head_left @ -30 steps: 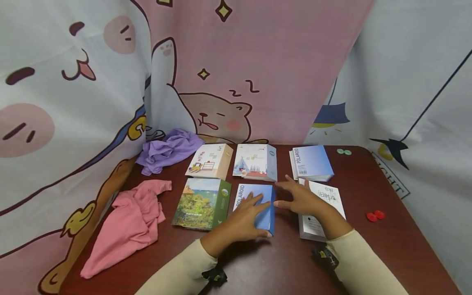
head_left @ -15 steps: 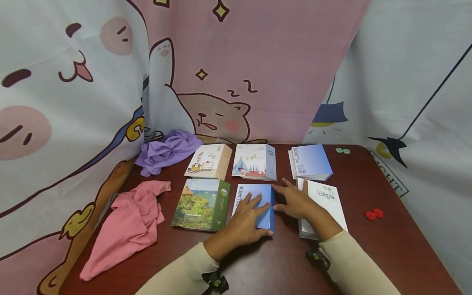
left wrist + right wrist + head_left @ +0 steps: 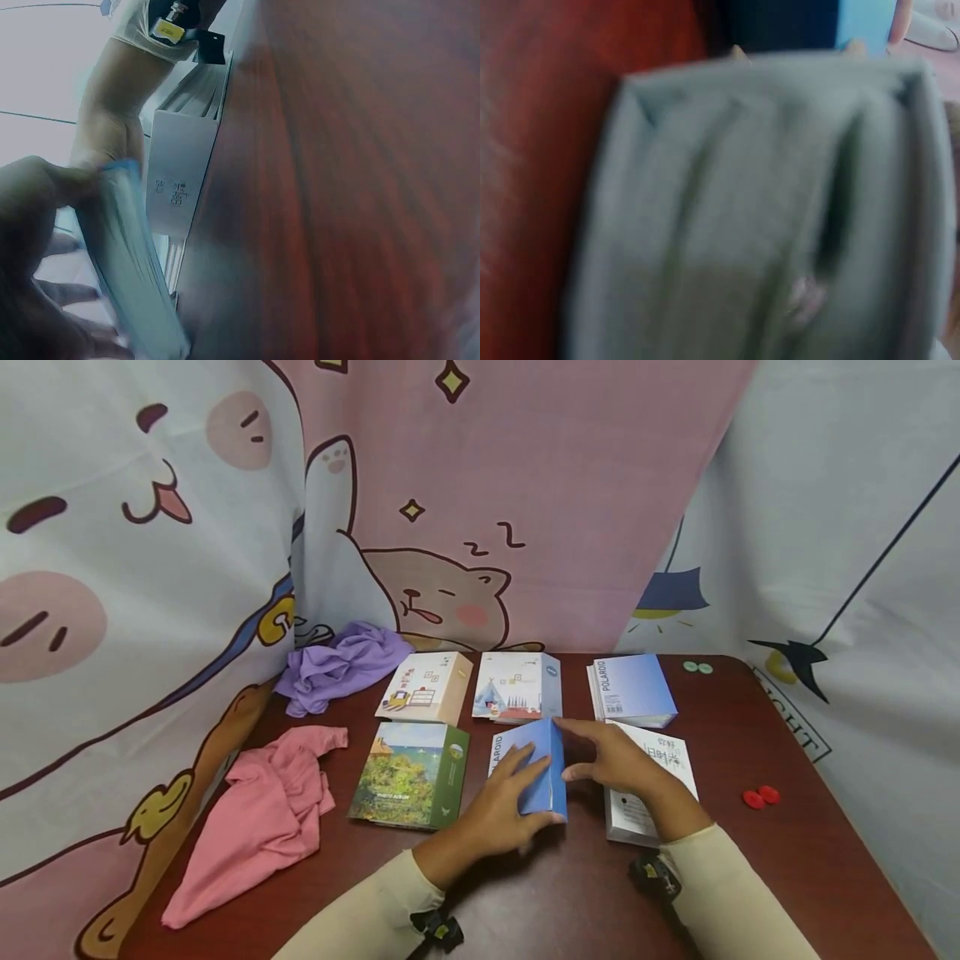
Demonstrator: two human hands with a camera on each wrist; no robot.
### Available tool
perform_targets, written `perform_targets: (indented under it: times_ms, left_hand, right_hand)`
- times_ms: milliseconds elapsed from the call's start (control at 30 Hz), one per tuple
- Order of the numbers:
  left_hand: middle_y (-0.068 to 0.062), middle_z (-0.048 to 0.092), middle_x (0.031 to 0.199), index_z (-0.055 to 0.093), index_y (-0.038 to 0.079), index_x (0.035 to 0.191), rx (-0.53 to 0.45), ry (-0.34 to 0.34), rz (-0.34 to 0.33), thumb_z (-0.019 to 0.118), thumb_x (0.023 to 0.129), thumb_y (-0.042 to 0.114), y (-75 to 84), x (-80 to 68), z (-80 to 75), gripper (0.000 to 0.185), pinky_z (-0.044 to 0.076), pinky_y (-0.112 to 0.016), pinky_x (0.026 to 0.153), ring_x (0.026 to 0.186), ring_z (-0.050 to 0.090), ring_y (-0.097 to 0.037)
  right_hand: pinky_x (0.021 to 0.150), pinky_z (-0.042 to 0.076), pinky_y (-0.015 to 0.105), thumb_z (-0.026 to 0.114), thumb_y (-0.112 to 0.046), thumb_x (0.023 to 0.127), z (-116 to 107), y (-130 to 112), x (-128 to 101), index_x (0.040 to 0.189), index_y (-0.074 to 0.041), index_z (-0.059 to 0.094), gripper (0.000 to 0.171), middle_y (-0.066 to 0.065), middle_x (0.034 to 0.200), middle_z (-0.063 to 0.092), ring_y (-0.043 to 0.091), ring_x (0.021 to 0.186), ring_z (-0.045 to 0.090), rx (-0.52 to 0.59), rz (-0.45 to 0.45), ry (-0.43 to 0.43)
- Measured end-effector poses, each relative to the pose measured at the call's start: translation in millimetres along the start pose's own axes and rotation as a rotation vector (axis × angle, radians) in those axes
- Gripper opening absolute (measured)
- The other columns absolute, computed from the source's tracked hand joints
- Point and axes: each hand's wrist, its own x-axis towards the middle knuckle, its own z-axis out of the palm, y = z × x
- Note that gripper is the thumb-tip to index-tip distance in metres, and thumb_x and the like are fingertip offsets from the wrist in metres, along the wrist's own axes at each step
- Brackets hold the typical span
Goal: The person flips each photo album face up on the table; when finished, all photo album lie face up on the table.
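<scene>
A blue photo album (image 3: 547, 768) lettered "POLAROID" is tilted, its spine side turned up towards the right. My left hand (image 3: 498, 810) holds it, fingers spread over the cover and thumb at the spine's near corner. In the left wrist view, the album's page edge (image 3: 127, 247) shows beside that thumb. Against the spine, my right hand (image 3: 618, 760) touches with a fairly straight index finger near the far corner and the thumb lower down. Under the right forearm stands a white photo album (image 3: 633, 818); its pages (image 3: 765, 210) fill the right wrist view, blurred.
A green photo album (image 3: 405, 777) lies to the left. Behind stand two white illustrated albums (image 3: 420, 685) and another blue album (image 3: 637, 685). Pink cloth (image 3: 270, 802) and purple cloth (image 3: 345, 664) lie left; red discs (image 3: 761, 797) and green discs (image 3: 698, 667) lie right.
The blue album under my left hand has shifted right and away from me and tilted, showing more of its spine. Both hands have moved with it.
</scene>
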Motion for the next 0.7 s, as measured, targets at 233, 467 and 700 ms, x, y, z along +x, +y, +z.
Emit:
perform_targets:
  times_ms: [233,467,700]
  left_hand:
    - [-0.021,0.025,0.178,0.03,0.011,0.173,-0.375,0.019,0.06,0.083,0.099,0.023,-5.9,2.4,-2.9,0.092,0.045,-0.061,0.123,0.16,0.037,-0.04]
    - [-0.024,0.015,0.181,0.018,0.002,0.174,-0.49,0.027,0.121,0.075,0.102,0.011,-21.3,-6.0,-8.1,0.093,0.046,-0.063,0.121,0.166,0.024,-0.045]
    - [-0.018,0.02,0.181,0.026,0.0,0.172,-0.508,0.046,-0.084,0.082,0.099,0.026,-25.7,-16.7,-26.9,0.095,0.053,-0.057,0.116,0.162,0.034,-0.042]
  right_hand:
    - [0.111,0.056,0.055,0.086,-0.004,0.091,-14,0,-3,0.171,-0.013,0.038,0.095,0.021,0.174,0.042,0.051,0.15,0.053,0.415,-0.09,-0.008]
    - [0.113,0.053,0.061,0.08,-0.013,0.098,4,-13,-3,0.168,-0.001,0.038,0.082,0.028,0.169,0.045,0.052,0.148,0.054,0.343,-0.037,0.058]
    - [0.121,0.045,0.066,0.08,-0.028,0.101,28,-28,-6,0.169,-0.001,0.037,0.086,0.026,0.17,0.044,0.049,0.154,0.049,0.078,-0.038,0.003]
